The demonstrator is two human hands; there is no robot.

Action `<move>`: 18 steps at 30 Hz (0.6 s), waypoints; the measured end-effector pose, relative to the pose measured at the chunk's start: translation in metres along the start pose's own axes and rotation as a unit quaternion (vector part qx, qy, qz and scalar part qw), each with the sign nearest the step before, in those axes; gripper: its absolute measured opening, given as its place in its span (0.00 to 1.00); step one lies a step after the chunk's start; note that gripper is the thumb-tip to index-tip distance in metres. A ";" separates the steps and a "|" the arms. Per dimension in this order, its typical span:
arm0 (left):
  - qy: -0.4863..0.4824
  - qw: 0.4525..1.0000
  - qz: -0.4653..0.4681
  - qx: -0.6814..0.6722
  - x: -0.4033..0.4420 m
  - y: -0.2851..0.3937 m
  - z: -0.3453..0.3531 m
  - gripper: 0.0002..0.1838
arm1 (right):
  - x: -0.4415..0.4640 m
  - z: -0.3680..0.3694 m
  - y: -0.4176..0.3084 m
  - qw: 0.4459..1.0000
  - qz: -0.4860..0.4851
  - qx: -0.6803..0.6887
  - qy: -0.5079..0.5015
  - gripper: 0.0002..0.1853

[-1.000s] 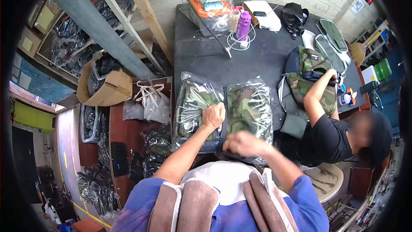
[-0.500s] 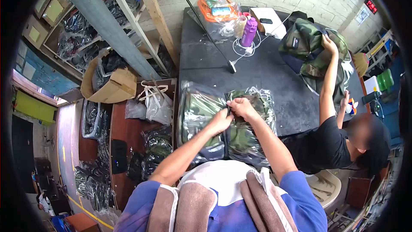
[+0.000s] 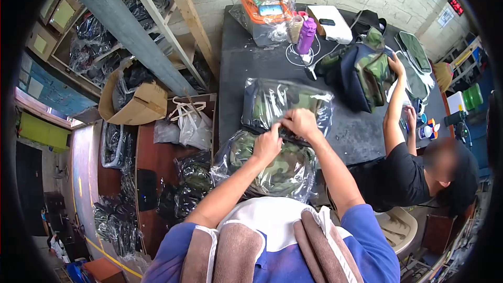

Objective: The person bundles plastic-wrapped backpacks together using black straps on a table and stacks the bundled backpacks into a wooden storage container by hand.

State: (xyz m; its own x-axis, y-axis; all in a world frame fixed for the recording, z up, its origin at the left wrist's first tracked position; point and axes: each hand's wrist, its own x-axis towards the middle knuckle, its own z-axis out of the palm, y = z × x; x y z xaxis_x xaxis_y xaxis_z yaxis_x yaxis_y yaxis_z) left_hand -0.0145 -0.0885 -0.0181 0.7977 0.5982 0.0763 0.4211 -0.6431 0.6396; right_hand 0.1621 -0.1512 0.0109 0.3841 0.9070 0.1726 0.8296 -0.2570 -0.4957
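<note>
Two camouflage bags in clear plastic lie one beyond the other at the front of the black table. The farther wrapped bag (image 3: 285, 97) is slightly blurred; the nearer wrapped bag (image 3: 283, 170) lies close to my body. My left hand (image 3: 268, 144) is closed at the gap between them. Just to its right, my right hand (image 3: 301, 124) is also closed, with its fingertips near those of the left. Both hands are at the place where the two packages meet, and what the fingers pinch is too small to make out.
At the right, a co-worker in a black shirt (image 3: 395, 178) handles a camouflage backpack (image 3: 367, 73) on the black table (image 3: 236, 63). Behind stand a purple bottle (image 3: 306, 35) and an orange-lidded container (image 3: 264, 10). An open cardboard box (image 3: 141, 105) is at the left.
The two wrapped bags have turned from side by side to one beyond the other, with my hands between them. The co-worker's backpack has shifted toward the table's middle.
</note>
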 end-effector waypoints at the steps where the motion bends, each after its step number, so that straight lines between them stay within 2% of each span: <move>1: 0.007 1.000 0.007 -0.022 -0.008 -0.004 0.010 0.25 | -0.006 0.014 0.005 0.999 0.003 -0.042 -0.009 0.14; 3: 0.034 0.997 0.066 0.001 -0.010 -0.008 0.020 0.16 | -0.015 0.023 0.013 0.999 0.044 0.002 -0.027 0.12; 4: 0.036 0.997 0.064 0.000 -0.008 -0.008 0.019 0.16 | -0.017 0.023 0.013 0.999 0.043 0.002 -0.030 0.12; 6: -0.024 1.000 0.010 0.001 -0.001 -0.004 0.009 0.12 | -0.022 0.021 0.008 0.998 0.007 0.047 0.050 0.09; 7: -0.024 1.000 0.011 0.001 0.008 0.005 -0.005 0.12 | -0.023 0.015 0.002 0.998 0.006 0.048 0.051 0.09; 9: -0.219 0.968 -0.118 0.040 0.025 0.021 -0.032 0.20 | -0.036 -0.002 -0.017 0.980 -0.046 0.033 0.190 0.13; 10: -0.218 0.965 -0.143 0.020 0.036 0.003 -0.017 0.28 | -0.049 -0.011 -0.027 0.983 -0.053 0.057 0.165 0.17; 11: -0.243 0.966 -0.086 -0.012 0.047 -0.021 -0.006 0.31 | -0.060 -0.016 -0.038 0.985 -0.061 0.076 0.144 0.21; 13: -0.296 0.940 -0.113 -0.131 0.059 -0.042 0.005 0.32 | -0.078 -0.023 -0.058 0.985 -0.058 0.125 0.101 0.29; 14: -0.308 0.912 -0.165 -0.216 0.060 -0.053 0.021 0.31 | -0.083 -0.024 -0.067 0.992 -0.039 0.081 0.089 0.36; 18: -0.341 0.881 -0.145 -0.296 0.060 -0.031 0.001 0.24 | -0.086 0.009 -0.053 0.987 -0.037 0.019 0.156 0.38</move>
State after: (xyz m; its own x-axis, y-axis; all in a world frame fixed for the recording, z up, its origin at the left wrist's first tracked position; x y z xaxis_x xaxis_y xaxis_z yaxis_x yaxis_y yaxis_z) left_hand 0.0206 -0.0336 -0.0339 0.8525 0.1409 -0.5033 0.5117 -0.0281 0.8587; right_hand 0.0814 -0.2129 0.0141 0.4339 0.7740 0.4611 0.8470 -0.1760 -0.5017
